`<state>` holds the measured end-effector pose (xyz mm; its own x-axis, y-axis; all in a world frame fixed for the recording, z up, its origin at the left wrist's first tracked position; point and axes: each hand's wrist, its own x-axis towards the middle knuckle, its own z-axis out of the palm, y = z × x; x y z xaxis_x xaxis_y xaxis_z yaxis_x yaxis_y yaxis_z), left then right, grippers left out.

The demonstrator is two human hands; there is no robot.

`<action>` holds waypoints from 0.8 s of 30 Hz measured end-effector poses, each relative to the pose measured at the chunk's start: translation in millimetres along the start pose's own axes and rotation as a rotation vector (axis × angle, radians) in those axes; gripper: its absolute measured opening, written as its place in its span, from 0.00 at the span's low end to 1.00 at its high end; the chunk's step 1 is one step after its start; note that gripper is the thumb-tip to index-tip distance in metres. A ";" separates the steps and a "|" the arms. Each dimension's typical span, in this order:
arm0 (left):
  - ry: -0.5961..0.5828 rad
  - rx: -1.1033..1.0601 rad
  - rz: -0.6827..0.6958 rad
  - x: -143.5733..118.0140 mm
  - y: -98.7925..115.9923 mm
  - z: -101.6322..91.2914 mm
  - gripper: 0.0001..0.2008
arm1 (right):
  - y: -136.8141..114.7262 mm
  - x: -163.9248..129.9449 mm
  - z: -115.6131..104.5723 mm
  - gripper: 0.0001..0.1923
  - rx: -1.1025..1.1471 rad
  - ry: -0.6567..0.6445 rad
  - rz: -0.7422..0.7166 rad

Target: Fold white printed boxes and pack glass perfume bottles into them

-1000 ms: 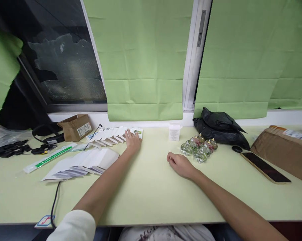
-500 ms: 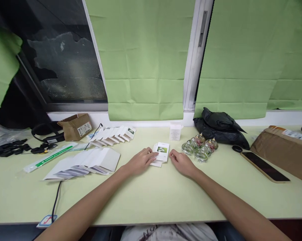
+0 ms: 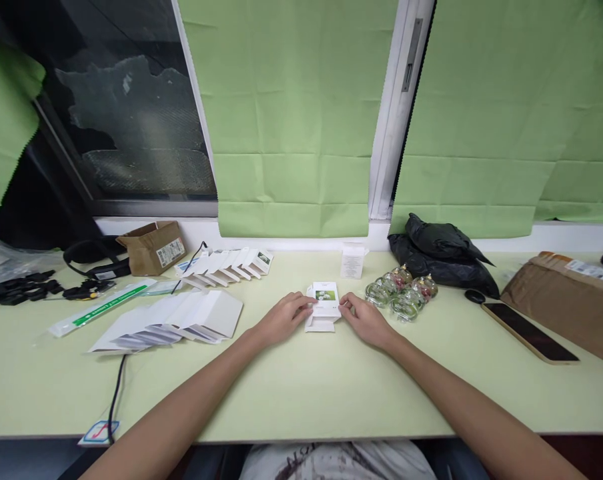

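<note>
A small flat white carton with a green picture on its face lies on the pale green table in the middle. My left hand grips its left edge and my right hand grips its right edge. To the right of my right hand sits a cluster of small glass bottles. Behind the carton stands a small white box. A fanned row of more flat cartons lies at the back left.
A spread of larger white flat cartons lies left, with a brown cardboard box, black cables and a long green-striped packet. A black bag, a phone and a brown parcel are on the right.
My left hand took one flat carton from the fanned row and brought it to the table's middle. My right hand moved in and now holds its right edge.
</note>
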<state>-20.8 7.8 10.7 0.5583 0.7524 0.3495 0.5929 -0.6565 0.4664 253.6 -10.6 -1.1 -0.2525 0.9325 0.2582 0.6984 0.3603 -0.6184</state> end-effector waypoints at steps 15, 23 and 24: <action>0.019 0.010 -0.019 -0.2 -4.9 -0.4 0.20 | 0.5 -0.3 -0.1 0.13 -0.016 -0.016 -0.006; 0.015 0.020 -0.021 0.1 -3.5 -1.9 0.19 | 2.8 0.4 2.2 0.13 -0.015 -0.003 -0.015; 0.016 0.019 -0.021 -0.1 -3.6 -2.2 0.19 | 2.9 0.3 2.3 0.13 -0.015 -0.003 -0.016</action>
<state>-24.2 10.2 10.7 0.5366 0.7664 0.3530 0.6151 -0.6417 0.4581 254.0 -9.2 -4.5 -0.2663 0.9266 0.2656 0.7041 0.3752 -0.6029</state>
